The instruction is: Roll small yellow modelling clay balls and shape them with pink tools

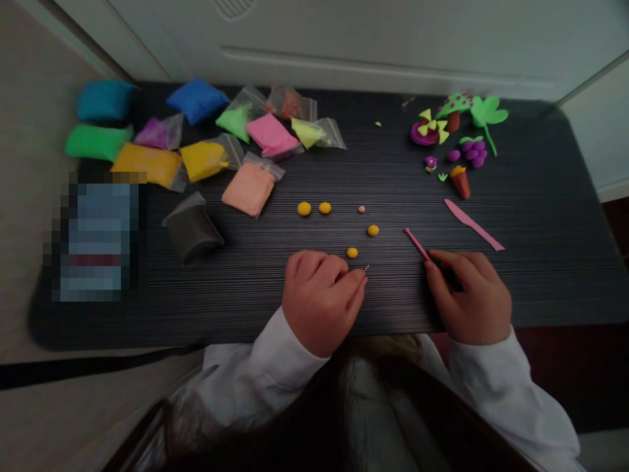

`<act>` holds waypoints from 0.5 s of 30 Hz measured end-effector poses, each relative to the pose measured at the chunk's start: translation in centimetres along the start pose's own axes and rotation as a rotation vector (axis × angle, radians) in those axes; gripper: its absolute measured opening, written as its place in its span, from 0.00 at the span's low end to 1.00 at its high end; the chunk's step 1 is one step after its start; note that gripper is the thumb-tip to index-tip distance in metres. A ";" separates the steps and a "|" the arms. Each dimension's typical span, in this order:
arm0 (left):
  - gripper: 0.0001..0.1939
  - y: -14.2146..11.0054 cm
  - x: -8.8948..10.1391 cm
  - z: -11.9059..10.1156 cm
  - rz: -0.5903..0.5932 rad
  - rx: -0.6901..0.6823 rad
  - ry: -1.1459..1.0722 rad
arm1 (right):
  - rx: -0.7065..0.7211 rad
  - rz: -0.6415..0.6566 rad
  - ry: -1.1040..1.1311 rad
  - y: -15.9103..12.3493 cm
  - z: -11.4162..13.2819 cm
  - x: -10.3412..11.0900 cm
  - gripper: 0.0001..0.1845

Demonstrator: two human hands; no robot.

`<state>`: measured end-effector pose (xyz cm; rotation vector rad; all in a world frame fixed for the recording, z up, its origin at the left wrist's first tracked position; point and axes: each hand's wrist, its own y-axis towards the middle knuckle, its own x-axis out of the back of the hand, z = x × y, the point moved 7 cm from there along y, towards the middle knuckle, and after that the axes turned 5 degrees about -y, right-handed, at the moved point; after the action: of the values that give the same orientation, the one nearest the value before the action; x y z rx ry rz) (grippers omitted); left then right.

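Note:
My left hand (pixel 322 301) rests on the dark table with its fingers curled and the thumb pressed to the forefinger. At their tips shows a tiny pale speck (pixel 367 267), too small to name. Just beyond the knuckles sits a small yellow clay ball (pixel 352 252). Farther off lie a speckled yellow ball (pixel 373 230), a tiny peach ball (pixel 362 209) and two plain yellow balls, one (pixel 304 208) left of the other (pixel 325 208). A thin pink modelling tool (pixel 415 243) is pinched in my right hand (pixel 469 295), its slim tip pointing up and left.
Bags of coloured clay, including a peach one (pixel 249 188) and a black one (pixel 192 231), fill the table's left. A blurred-out rectangular object (pixel 95 236) lies near the left edge. A pink plastic knife (pixel 472 223), purple clay grapes (pixel 476 152) and a clay carrot shape (pixel 460 183) are at right.

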<state>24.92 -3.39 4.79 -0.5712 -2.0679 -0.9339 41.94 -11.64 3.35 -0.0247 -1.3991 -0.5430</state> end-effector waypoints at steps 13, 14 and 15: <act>0.09 -0.2 -0.4 -0.3 0.085 -0.027 0.036 | 0.053 -0.020 0.187 -0.2 0.9 0.6 0.12; 0.09 -0.2 -0.4 -0.2 0.082 -0.025 0.037 | 0.049 -0.017 0.192 -0.2 0.8 0.6 0.11; 0.09 -0.1 -0.3 -0.1 0.079 -0.023 0.037 | 0.046 -0.017 0.196 -0.2 0.8 0.5 0.11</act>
<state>25.10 -3.61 4.53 -0.6381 -1.9893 -0.9172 41.18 -11.78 3.92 0.0757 -1.2207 -0.5125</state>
